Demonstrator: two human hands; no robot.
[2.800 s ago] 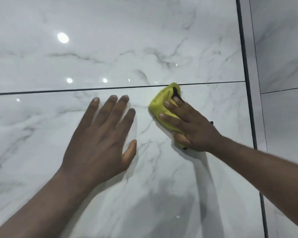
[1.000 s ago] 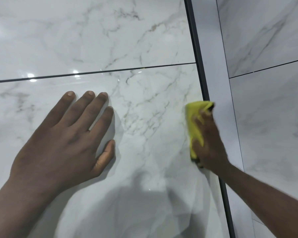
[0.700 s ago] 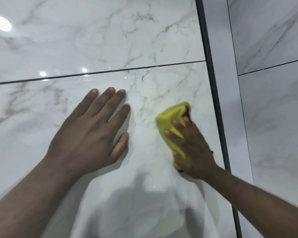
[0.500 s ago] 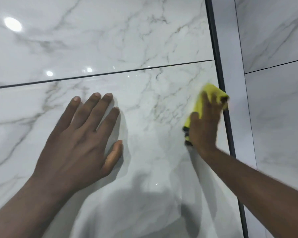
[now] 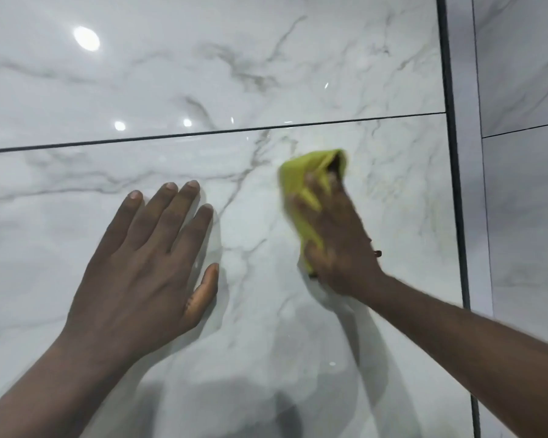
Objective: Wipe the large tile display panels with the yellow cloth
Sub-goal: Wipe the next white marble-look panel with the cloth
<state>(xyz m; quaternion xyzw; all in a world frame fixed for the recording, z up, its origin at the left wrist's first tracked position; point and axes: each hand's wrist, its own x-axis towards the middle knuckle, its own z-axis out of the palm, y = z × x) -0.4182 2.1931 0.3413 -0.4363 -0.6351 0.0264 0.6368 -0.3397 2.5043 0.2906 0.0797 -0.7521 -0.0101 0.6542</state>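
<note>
My right hand (image 5: 339, 238) holds the bunched yellow cloth (image 5: 301, 184) against the lower marble tile panel (image 5: 260, 311), just below the dark horizontal joint. Its fingers lie over the cloth and the hand is blurred with motion. To the left, my left hand (image 5: 149, 263) rests flat on the same panel, fingers spread and straight. The upper marble panel (image 5: 203, 67) lies above the joint.
A dark vertical frame strip (image 5: 453, 184) borders the panels on the right. Beyond a pale gap, further marble panels (image 5: 525, 216) stand at the far right. Ceiling lights reflect in the glossy upper panel.
My right hand has swept the cloth left, from the panel's right edge at the dark strip back toward the middle. My left hand stays flat on the panel.
</note>
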